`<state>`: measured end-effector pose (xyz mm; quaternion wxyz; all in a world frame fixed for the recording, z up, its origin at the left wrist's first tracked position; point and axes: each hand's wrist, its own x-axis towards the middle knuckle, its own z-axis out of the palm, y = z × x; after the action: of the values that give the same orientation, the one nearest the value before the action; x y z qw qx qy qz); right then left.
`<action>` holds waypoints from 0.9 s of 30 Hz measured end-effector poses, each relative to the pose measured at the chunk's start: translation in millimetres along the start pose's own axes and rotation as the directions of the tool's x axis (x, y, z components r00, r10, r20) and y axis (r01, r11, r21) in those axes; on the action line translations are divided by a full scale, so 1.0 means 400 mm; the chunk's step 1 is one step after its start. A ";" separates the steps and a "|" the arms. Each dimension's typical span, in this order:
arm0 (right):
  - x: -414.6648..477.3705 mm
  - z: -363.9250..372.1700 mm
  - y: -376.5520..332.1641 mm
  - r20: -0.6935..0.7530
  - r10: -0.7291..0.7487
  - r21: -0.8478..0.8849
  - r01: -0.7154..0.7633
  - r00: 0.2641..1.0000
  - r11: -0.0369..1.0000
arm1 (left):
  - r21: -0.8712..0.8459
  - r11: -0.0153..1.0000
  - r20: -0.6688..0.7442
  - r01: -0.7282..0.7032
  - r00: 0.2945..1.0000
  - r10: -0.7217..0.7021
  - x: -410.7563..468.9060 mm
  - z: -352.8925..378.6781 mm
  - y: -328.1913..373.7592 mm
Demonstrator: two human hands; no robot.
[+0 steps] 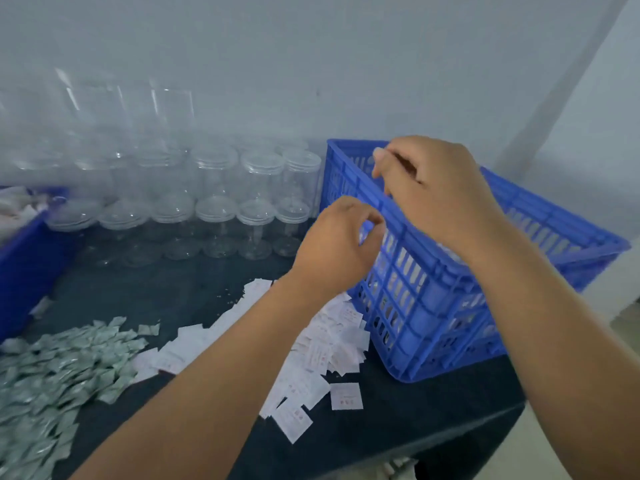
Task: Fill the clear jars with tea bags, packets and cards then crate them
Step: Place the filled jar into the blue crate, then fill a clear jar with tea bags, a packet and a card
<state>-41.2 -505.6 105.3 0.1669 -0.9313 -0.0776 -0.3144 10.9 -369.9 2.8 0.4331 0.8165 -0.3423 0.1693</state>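
The blue slatted crate (433, 306) stands on the right of the dark table, and pale jar contents show through its slots. My right hand (436, 195) hovers over the crate's near rim with its fingers loosely bent down and nothing seen in them. Just outside the crate's left wall, below the rim, is my left hand (337, 244), loosely curled and holding nothing. Rows of empty clear jars (221, 209) stand at the back, some stacked. A heap of silvery green packets (59, 372) lies front left. White cards (311, 355) lie scattered beneath my left arm.
A second blue bin (24, 268) with pale contents sits at the left edge. The grey wall runs close behind the jars and crate. The table's front right corner (512, 410) lies just past the crate.
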 end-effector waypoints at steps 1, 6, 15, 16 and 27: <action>-0.032 0.017 -0.024 -0.003 -0.028 0.071 0.029 1.000 0.997 | 0.001 0.999 -0.011 0.042 0.999 -0.042 -0.048 -0.024 -0.017; -0.155 0.167 -0.131 0.139 0.017 0.411 -0.073 0.990 0.909 | 0.131 0.927 0.082 0.352 0.928 -0.364 -0.293 -0.127 -0.111; -0.396 0.606 -0.400 0.409 0.266 0.625 -0.481 0.873 0.615 | 0.096 0.766 -0.152 0.636 0.770 -0.620 -0.631 -0.232 -0.294; -0.425 0.639 -0.411 0.390 0.267 0.603 -0.463 0.881 0.649 | 0.038 0.760 -0.183 0.649 0.752 -0.633 -0.647 -0.236 -0.305; -0.491 0.730 -0.415 0.345 0.160 0.455 -0.314 0.925 0.833 | 0.013 0.827 -0.531 0.562 0.705 -0.470 -0.345 -0.551 -0.376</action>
<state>-74.4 -253.4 -189.3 0.4279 -0.8938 -0.0633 -0.1183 23.6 -72.8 -40.0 0.4643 0.8398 0.0428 0.2781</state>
